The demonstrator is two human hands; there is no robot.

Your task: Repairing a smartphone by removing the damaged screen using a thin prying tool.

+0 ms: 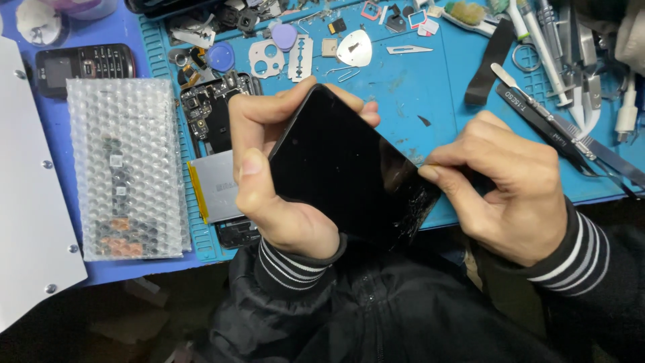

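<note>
A black phone screen panel (342, 168), cracked at its lower right corner, is held tilted above the blue work mat (416, 87). My left hand (275, 181) grips its left edge, thumb on the glass and fingers wrapped behind. My right hand (510, 188) pinches at the panel's right edge near the cracks; a thin pick may sit between the fingers, but it is mostly hidden. Under my left hand lies an opened phone body (215, 107) with a grey battery (215, 185).
A bubble-wrap pouch (124, 168) holding small parts lies at left, beside a white panel (27, 202). An old keypad phone (84, 64) sits behind it. Tweezers (564, 134), metal picks, a razor blade (300, 59) and brushes crowd the mat's far and right sides.
</note>
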